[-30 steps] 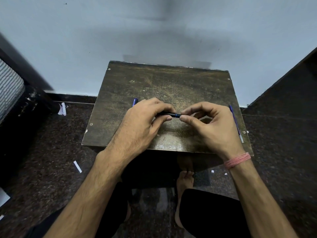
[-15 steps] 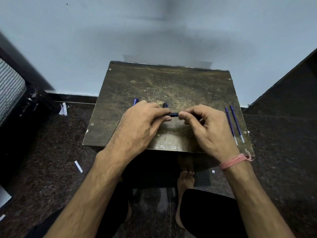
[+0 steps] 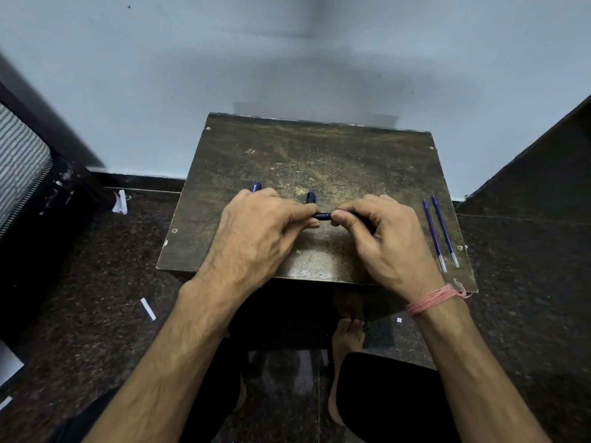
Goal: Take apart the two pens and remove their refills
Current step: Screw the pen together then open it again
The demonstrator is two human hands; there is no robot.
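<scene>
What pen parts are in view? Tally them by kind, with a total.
Thin blue pen refills: 2
Dark blue plastic pen body pieces: 3
Total: 5

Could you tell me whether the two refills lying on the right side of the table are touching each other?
Apart: the head view shows a strip of table between the left refill and right refill.
</scene>
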